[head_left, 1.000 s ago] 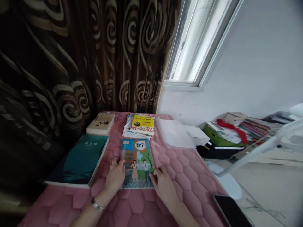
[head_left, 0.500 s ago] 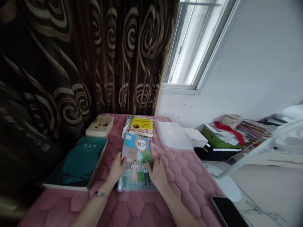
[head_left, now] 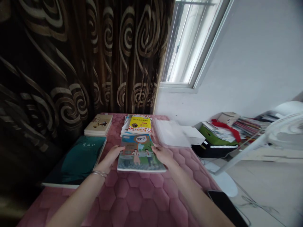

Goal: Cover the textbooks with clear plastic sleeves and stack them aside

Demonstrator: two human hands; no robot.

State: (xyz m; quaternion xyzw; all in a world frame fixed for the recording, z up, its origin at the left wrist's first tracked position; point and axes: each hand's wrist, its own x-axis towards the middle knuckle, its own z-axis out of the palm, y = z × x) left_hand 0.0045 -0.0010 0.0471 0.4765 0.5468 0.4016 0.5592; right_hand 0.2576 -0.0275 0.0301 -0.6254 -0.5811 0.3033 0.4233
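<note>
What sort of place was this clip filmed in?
Probably a room in a home: a swirl-patterned curtain hangs beside a window, and a teal book lies on a quilted pink surface. Which room it is, I can't tell.

Looks like a home: patterned curtain (head_left: 127,53), pink cover (head_left: 142,198), white fan (head_left: 243,151)

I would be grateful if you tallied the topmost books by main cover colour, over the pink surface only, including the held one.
Teal book: 1
Tan book: 1
Yellow book: 1
Blue-and-green book, between left hand and right hand: 1
Total: 4
</note>
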